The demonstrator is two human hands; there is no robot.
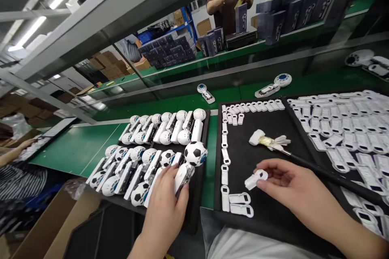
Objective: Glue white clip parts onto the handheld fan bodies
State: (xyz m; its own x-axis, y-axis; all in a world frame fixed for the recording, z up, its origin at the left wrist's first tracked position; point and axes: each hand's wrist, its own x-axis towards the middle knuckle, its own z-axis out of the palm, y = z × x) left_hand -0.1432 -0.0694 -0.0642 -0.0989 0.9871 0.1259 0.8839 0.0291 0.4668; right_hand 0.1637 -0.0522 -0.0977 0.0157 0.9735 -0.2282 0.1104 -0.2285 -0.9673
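My left hand is closed around the handle of a white handheld device with a soccer-ball head, at the right end of the left tray. Several similar devices, some with plain white ball heads, lie in rows on that black tray. Over the right-hand black tray, my right hand pinches a small white plastic cover with a rounded end. Matching covers line this tray's left and far edges, and a few lie near its front left corner.
A white glove and a black rod lie on the right tray. More covers fill the far right. Opened devices sit on the green bench. Across it, another person handles a box; dark boxes are stacked nearby.
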